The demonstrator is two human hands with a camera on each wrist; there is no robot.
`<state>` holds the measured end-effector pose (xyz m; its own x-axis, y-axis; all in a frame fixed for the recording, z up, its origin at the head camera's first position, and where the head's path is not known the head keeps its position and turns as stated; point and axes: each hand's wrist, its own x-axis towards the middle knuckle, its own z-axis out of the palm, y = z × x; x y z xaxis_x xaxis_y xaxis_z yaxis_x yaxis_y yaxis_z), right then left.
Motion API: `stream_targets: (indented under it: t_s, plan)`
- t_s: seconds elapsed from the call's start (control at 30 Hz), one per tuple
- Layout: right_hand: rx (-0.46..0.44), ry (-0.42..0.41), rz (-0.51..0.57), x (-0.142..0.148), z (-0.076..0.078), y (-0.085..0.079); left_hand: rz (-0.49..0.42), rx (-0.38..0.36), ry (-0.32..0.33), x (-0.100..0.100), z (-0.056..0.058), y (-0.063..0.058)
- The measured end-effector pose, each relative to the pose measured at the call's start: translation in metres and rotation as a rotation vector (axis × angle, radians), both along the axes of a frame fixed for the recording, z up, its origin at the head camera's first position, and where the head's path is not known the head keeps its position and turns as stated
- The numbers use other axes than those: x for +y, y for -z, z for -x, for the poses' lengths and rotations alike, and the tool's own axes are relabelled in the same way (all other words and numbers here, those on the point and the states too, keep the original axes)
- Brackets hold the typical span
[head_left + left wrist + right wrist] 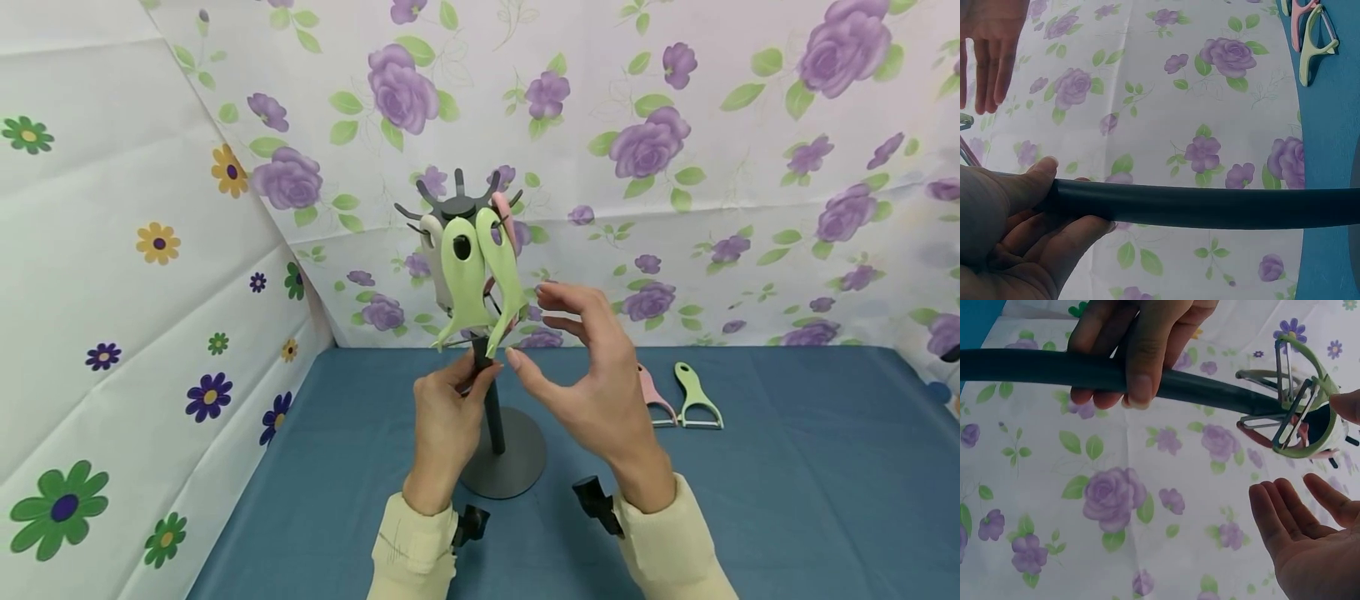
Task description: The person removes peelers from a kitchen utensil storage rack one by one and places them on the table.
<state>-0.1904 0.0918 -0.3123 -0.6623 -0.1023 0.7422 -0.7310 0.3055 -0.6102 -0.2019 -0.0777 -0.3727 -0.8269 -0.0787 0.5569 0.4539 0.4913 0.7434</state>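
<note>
A dark rack with a round base [517, 467] stands upright, its hooks [423, 193] fanned out at the top. My left hand [447, 412] grips its post [1210, 205] just below the hanging peelers, thumb on one side and fingers on the other. Two green peelers, a left one [467, 279] and a right one [504, 271], hang at the front. A whitish peeler [432, 250] hangs on the left, and a pink peeler [504, 207] is partly hidden behind the green ones. My right hand [600, 387] holds nothing; its spread, bent fingers [1272, 515] are beside the hanging peelers.
On the blue table [810, 467], to the right behind my right hand, lie a green peeler [693, 387] and a pink peeler [651, 392], the pink one partly covered by the hand. A floral cloth [750, 275] hangs behind the table, and another cloth [112, 275] borders the left side.
</note>
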Motion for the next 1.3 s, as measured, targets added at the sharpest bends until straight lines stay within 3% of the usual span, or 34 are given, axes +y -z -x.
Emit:
stream_targets:
  t_s: [0.5,0.83,1.3]
  plan:
    - [0.051,-0.027,-0.007,-0.017,-0.003,-0.004,-0.051,-0.047,0.02,0.001,0.0,0.001]
    - [0.061,0.015,0.005,-0.023,-0.003,-0.005,-0.009,-0.014,0.008,0.0,-0.001,0.001]
    - [0.037,0.045,-0.024,-0.014,-0.013,-0.009,-0.023,-0.049,-0.011,0.002,-0.002,-0.001]
